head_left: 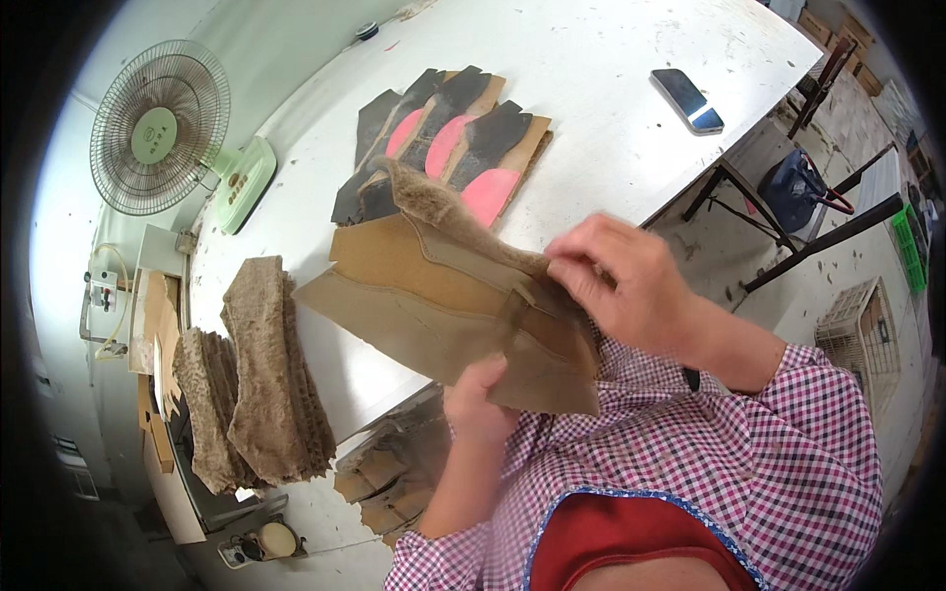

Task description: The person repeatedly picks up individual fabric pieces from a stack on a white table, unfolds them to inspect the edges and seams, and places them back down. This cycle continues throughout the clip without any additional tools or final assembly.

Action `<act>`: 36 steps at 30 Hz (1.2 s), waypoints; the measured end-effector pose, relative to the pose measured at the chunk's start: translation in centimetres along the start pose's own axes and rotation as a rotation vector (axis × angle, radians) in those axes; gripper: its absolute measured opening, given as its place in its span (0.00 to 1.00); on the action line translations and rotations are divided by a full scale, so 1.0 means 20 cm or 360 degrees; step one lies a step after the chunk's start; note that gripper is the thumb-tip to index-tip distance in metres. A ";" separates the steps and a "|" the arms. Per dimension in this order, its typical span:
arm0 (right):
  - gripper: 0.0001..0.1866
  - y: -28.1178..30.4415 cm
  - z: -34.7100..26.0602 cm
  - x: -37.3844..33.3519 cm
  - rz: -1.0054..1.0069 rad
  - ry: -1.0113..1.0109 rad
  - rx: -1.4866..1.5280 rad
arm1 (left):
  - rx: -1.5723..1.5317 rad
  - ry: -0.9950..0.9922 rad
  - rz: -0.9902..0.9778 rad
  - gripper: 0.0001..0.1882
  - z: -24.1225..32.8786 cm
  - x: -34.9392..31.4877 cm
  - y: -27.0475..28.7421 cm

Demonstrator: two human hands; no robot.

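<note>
My left hand (pixel 481 402) grips the lower edge of a brown fleece-backed leather piece (pixel 443 325), thumb on its smooth side. This stitched piece is held up at the table's near edge, smooth tan panels facing up. My right hand (pixel 631 291) pinches its far right edge with thumb and fingers, where a furry strip (pixel 443 212) is folded over. The fingertips of my left hand are hidden under the piece. Just beyond lies a group of cut pieces (pixel 463 108) in black, tan and pink.
Two stacks of brown furry pieces, a taller stack (pixel 271 374) and a shorter stack (pixel 207 414), lie on the left. A fan (pixel 158 128) stands at the far left. On the white table (pixel 611 49) lies a phone (pixel 687 100). A chair (pixel 838 207) holds a dark bag (pixel 793 192).
</note>
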State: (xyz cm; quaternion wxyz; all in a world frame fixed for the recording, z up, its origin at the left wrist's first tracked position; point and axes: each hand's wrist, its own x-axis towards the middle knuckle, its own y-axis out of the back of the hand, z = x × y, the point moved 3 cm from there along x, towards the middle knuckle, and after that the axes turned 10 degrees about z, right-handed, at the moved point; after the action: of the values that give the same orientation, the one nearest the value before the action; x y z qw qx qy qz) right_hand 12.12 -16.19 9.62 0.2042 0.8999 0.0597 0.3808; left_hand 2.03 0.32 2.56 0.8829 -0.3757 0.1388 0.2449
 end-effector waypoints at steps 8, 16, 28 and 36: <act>0.08 -0.04 -0.02 -0.01 -0.0364 -0.0393 0.0415 | 0.0016 -0.0057 -0.0260 0.27 0.00 -0.06 -0.01; 0.07 -0.04 -0.06 -0.04 -0.0238 -0.0361 0.0383 | 0.0156 -0.0157 -0.0167 0.26 0.00 -0.06 -0.01; 0.02 -0.12 -0.04 -0.12 -0.0265 -0.0322 0.0481 | 0.0143 -0.0230 -0.0379 0.33 -0.03 -0.05 0.06; 0.02 -0.09 -0.05 -0.04 -0.0390 -0.0099 0.0444 | -0.0405 -0.0403 -0.0277 0.30 0.26 0.09 0.01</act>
State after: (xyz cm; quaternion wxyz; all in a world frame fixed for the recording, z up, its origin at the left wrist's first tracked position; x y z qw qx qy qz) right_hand 10.91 -14.40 8.84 0.1239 0.9168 0.2148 0.3132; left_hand 3.78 4.91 5.08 0.8566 -0.4610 -0.0383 0.2285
